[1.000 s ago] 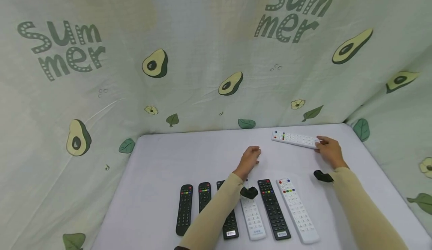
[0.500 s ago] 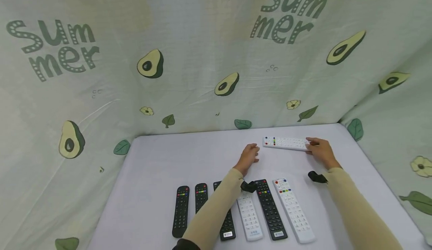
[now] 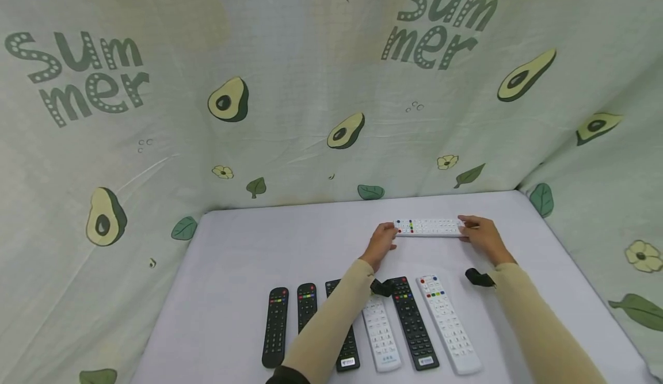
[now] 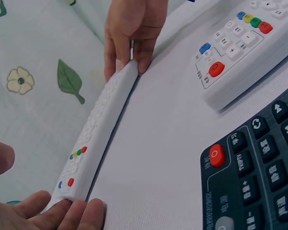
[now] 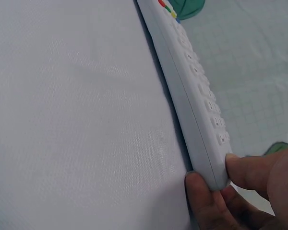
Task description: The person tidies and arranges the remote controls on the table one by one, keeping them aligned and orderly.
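Note:
A white remote control (image 3: 432, 227) lies crosswise near the back of the table, its coloured buttons toward the left. My right hand (image 3: 486, 240) pinches its right end, thumb (image 5: 252, 170) on one side and fingertips on the other. At the opposite end is my left hand (image 3: 379, 246). In the left wrist view its fingers (image 4: 81, 215) are at the tip of the remote control, touching or nearly so, while the thumb (image 4: 0, 158) stays apart from it.
Nearer me, several remotes lie in a row: black ones (image 3: 275, 326) at the left, then a white one (image 3: 381, 338), a black one (image 3: 416, 326) and a white one (image 3: 449, 326). My left sleeve (image 3: 331, 320) covers parts of some. A printed curtain (image 3: 290, 113) hangs behind the table (image 3: 228, 292).
My right hand has brought the white remote control leftward and slightly nearer, turning it straighter, until its left end reached my left hand. The left hand has hardly moved.

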Tool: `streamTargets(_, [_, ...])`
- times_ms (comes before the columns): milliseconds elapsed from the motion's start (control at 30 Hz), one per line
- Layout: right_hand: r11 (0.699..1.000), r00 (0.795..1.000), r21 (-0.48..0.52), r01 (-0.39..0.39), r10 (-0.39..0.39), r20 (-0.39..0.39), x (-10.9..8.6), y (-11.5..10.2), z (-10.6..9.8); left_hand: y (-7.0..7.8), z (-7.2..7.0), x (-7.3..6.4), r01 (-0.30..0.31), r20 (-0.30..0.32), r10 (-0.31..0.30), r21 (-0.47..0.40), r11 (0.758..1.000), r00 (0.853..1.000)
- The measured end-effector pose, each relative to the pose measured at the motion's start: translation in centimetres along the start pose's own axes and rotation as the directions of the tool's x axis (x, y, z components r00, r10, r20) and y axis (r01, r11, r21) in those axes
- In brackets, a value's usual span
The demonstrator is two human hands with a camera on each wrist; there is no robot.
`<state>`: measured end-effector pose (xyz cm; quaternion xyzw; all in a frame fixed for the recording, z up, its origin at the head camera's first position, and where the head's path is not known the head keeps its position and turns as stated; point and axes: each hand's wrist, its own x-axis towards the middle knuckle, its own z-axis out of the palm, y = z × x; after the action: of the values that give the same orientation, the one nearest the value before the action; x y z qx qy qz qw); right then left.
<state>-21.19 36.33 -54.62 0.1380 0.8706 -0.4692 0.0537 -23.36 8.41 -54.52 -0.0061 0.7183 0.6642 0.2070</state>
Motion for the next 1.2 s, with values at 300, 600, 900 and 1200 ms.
streamTargets(300, [1.000,1.000,-0.010,-0.016,0.016,-0.003,-0.4,0.1,0.8,-0.5,-0.5,-0.4,0.018,-0.024,-0.020,-0.053,0.998,1.000])
streamTargets(600, [0.998,0.998,0.042,-0.042,0.044,-0.053,-2.7,0.4,1.7,-1.2,-1.0,-1.5,0.010,-0.008,-0.012,-0.220,0.975,1.000])
streamTargets(900, [0.994,0.993,0.109,0.002,0.010,-0.114,-7.6,0.1,2.3,-1.4,-1.2,-2.7,-0.076,-0.060,0.058,-0.361,0.929,0.996])
streamTargets(1200, [0.959,0.976,0.278,-0.063,0.118,-0.185,-13.0,1.3,3.0,-1.6,0.3,-4.2,-0.107,-0.077,0.087,-0.312,0.944,0.993])
